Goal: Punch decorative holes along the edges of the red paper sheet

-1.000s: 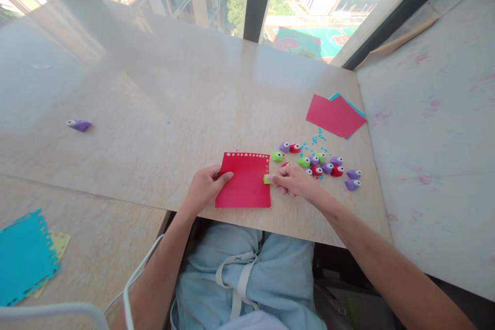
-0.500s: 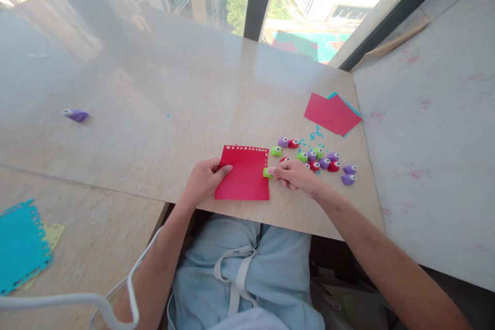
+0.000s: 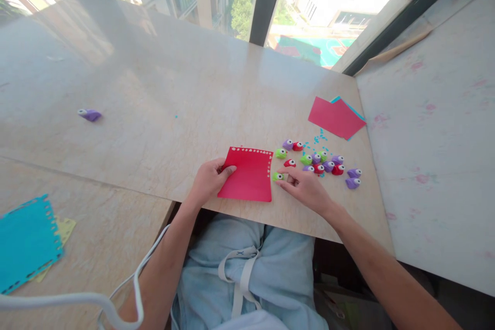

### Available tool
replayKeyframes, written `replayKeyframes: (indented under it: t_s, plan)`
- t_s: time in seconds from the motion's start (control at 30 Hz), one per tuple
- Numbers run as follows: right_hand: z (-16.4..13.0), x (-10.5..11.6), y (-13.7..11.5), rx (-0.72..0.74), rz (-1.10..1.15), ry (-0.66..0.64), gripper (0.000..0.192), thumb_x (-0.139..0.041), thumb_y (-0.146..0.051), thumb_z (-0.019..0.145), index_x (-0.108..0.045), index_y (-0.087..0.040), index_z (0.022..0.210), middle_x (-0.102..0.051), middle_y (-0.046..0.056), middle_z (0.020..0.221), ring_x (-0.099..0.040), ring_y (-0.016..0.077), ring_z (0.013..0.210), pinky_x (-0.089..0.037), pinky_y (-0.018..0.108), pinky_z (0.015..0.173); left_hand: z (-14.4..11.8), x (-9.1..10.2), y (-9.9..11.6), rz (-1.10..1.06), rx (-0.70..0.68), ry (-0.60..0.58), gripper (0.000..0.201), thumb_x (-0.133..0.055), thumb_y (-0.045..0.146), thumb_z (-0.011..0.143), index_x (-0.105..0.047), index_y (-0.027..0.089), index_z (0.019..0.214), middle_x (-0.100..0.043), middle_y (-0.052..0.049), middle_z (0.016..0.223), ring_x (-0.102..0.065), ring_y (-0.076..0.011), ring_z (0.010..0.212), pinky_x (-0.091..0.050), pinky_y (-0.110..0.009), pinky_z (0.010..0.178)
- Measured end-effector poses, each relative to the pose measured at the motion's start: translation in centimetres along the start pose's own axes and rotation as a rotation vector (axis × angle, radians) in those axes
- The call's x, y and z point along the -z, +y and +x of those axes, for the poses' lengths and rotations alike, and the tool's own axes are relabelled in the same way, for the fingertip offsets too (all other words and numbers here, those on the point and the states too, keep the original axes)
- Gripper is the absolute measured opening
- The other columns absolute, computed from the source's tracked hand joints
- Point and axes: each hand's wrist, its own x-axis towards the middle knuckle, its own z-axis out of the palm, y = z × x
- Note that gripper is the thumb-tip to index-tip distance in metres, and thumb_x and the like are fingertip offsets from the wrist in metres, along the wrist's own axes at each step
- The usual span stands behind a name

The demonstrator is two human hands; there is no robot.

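I am looking at a high-rise room: a marble table (image 3: 174, 87) against a window (image 3: 332, 15) overlooking buildings and a sports court.
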Motion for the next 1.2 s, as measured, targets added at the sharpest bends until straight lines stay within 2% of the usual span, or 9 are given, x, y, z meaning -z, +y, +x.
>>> replayKeyframes:
  t_s: [0.3,0.73,0.9,1.03,1.2]
  plan:
    - [-1.2,0.0,1.8,-0.059,0.003,0.147,0.033,-0.060,-0.041,0.087,-0.070,-0.017,0.108,-0.056,-0.004,0.056,-0.051,0.0123,0.050,-0.040,0.023,0.054,0.0,0.0,0.2,0.030,0.010,0.007,0.034,-0.053,0.045,0.085,-0.070,0.016,0.087,-0.073,-0.005,0.083,-0.063,-0.0216,0.073,-0.044,-0.026,0.058]
    - [-1.7,-2.8,2.6,-0.098,0.032,0.515,0.035,-0.057,-0.041,0.090,-0.071,-0.016,0.110,-0.058,-0.002,0.058,-0.050,0.0124,0.050,-0.043,0.025,0.054,-0.2,-0.2,0.3,0.028,0.025,0.030,0.038,-0.054,0.049,0.085,-0.071,0.017,0.094,-0.074,-0.006,0.091,-0.066,-0.0235,0.080,-0.048,-0.028,0.061]
    - [-2.1,-3.3,2.6,-0.137,0.159,0.582,0.033,-0.056,-0.040,0.091,-0.070,-0.016,0.108,-0.056,-0.003,0.057,-0.048,0.0116,0.047,-0.041,0.024,0.050,-0.2,-0.3,0.3,0.042,0.041,0.045,0.039,-0.055,0.051,0.085,-0.071,0.017,0.095,-0.075,-0.007,0.092,-0.066,-0.0236,0.078,-0.049,-0.028,0.062]
    - [-2.1,-3.0,2.4,-0.234,0.334,0.602,0.036,-0.055,-0.043,0.091,-0.069,-0.016,0.110,-0.053,-0.004,0.054,-0.049,0.0114,0.046,-0.040,0.023,0.046,-0.1,-0.3,0.3,0.068,0.046,0.061,0.040,-0.055,0.053,0.085,-0.070,0.017,0.094,-0.075,-0.007,0.091,-0.066,-0.0234,0.078,-0.050,-0.028,0.061]
    - [-2.0,-3.0,2.0,-0.332,0.447,0.630,0.036,-0.057,-0.047,0.089,-0.070,-0.015,0.102,-0.057,-0.001,0.058,-0.051,0.0116,0.046,-0.042,0.023,0.043,-0.2,-0.4,0.6,0.047,0.062,0.067,0.040,-0.057,0.054,0.083,-0.069,0.017,0.094,-0.074,-0.007,0.088,-0.066,-0.0222,0.074,-0.050,-0.027,0.058]
